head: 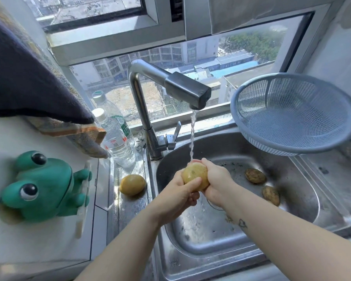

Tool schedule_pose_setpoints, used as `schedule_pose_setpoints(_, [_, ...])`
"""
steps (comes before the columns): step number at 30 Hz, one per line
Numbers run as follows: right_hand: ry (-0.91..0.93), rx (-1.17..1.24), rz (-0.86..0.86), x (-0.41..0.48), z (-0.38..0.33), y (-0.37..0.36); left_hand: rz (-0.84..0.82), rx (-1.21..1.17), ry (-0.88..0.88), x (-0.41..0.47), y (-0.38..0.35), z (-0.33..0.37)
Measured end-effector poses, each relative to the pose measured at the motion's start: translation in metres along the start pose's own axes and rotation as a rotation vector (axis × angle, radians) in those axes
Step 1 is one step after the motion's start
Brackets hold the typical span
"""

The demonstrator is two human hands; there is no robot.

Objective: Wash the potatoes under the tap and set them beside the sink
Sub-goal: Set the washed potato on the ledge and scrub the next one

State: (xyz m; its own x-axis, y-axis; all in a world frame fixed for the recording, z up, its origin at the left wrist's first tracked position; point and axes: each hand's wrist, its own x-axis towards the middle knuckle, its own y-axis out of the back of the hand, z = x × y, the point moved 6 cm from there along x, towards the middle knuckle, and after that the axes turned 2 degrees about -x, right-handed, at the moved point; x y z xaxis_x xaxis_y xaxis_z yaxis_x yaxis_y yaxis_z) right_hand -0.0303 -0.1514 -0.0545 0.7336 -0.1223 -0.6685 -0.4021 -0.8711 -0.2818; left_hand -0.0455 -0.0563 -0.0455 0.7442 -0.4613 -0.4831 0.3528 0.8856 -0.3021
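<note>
Hanging at far left, a dark cloth (28,78) drapes above a white counter (28,240), with a striped towel (83,136) showing beneath its edge. A green frog (43,185) sits on the counter below. Two clear bottles (118,142) with white caps stand upright at the back of the steel drainboard (130,209), one behind the other. On the drainboard, just left of the sink (304,191), lies a clean yellow potato (132,184), touching nothing else. The tap (150,110) rises behind the basin's left corner, its spout reaching right, and a thin stream (192,134) runs down from it. The stream lands on the held potato (195,176), pale and wet, above the left half of the basin. The left hand (178,193) cups it from the left and below, thumb curled across its front. The right hand (217,183) wraps it from the right, fingers curled round the far side. Both hands grip it together. Further right, two brown potatoes lie on the basin floor, apart from each other: the far potato (255,175) and the near potato (271,195). A blue colander (292,112) stands tilted at the sink's back right corner, its bowl facing forward.
</note>
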Motion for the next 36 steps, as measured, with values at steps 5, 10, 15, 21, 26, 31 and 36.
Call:
schedule_pose_setpoints(5, [0.216, -0.169, -0.078, -0.003, -0.007, -0.001, 0.082, 0.026, -0.03, 0.005, 0.008, 0.01])
schedule_pose_setpoints(10, [0.425, -0.477, -0.146, -0.006, -0.01, 0.0, 0.203, 0.126, -0.099, 0.015, 0.011, 0.018])
schedule_pose_setpoints(15, [0.508, -0.879, -0.319, -0.017, -0.018, -0.002, 0.359, 0.198, -0.08, 0.018, 0.026, 0.023])
schedule_pose_setpoints(21, [0.585, -1.083, -0.324, -0.018, -0.029, 0.003, 0.092, 0.181, -0.033, 0.009, 0.018, 0.022])
schedule_pose_setpoints(26, [0.48, -0.952, -0.408, -0.015, -0.032, 0.004, -0.026, 0.124, -0.014, 0.0, 0.015, 0.023])
schedule_pose_setpoints(31, [0.641, -1.083, -0.295, -0.019, -0.034, 0.0, 0.11, 0.213, -0.081, 0.005, 0.012, 0.026])
schedule_pose_setpoints(36, [0.707, -1.249, -0.232, -0.022, -0.027, -0.003, 0.265, 0.278, -0.19, 0.009, 0.007, 0.032])
